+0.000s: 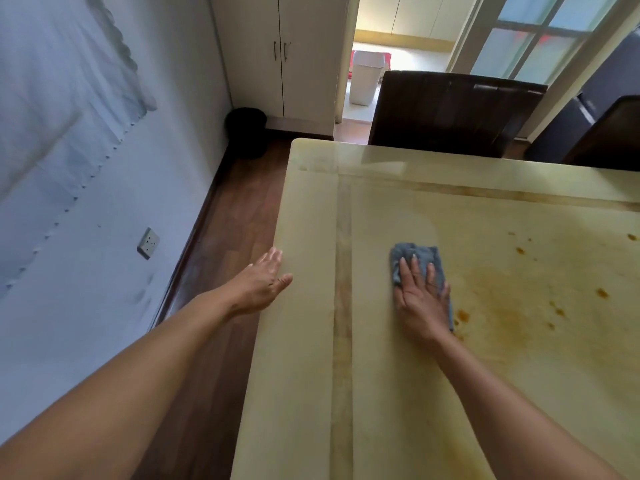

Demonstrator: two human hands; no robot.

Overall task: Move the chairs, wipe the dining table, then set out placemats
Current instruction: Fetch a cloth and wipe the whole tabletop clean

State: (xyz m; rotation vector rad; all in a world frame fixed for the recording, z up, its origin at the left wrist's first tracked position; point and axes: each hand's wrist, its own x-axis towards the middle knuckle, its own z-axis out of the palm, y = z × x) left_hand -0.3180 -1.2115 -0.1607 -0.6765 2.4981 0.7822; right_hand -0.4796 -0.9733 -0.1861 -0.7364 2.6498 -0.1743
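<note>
Pressing the folded blue cloth [419, 268] flat under the open right hand [420, 299] on the cream dining table [301, 341], left hand [259, 285] spread at its edge, risks smearing the orange stains [512, 306] beside the cloth rather than lifting them.

We read this as a home dining room: glossy cream stone-look dining table [381, 393] with orange stains, dark brown wooden chairs [453, 112] at its far edge, white two-door cupboard [280, 53], wood-plank floor [221, 237], doorway to another room.
</note>
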